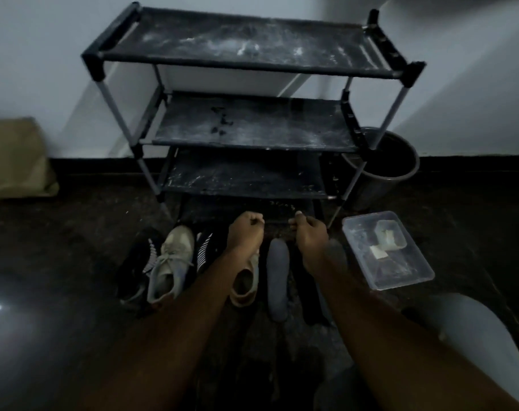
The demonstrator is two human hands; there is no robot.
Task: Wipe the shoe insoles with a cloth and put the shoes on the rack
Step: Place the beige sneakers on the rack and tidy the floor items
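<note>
One grey insole lies flat on the floor between the two forearms. A tan shoe sits just beside it on the left, and on its right is a long dark shape too dim to name. Further left, a pale sneaker is wedged between two black striped shoes. Both hands reach past the insole toward the foot of the rack. The left hand is balled into a fist, and the right hand is curled with thumb meeting fingertips. Whether a dark cloth is stretched between them cannot be told in this gloom. The wiping looks about to begin. It would go best with one hand pinning the insole at the heel while the other draws long strokes toward the toe, refolding the cloth to a fresh face. The shelves show pale, dusty smears, so cleaned shoes may pick up grime there. A clear plastic box lies to the right, and a bucket stands behind it.
</note>
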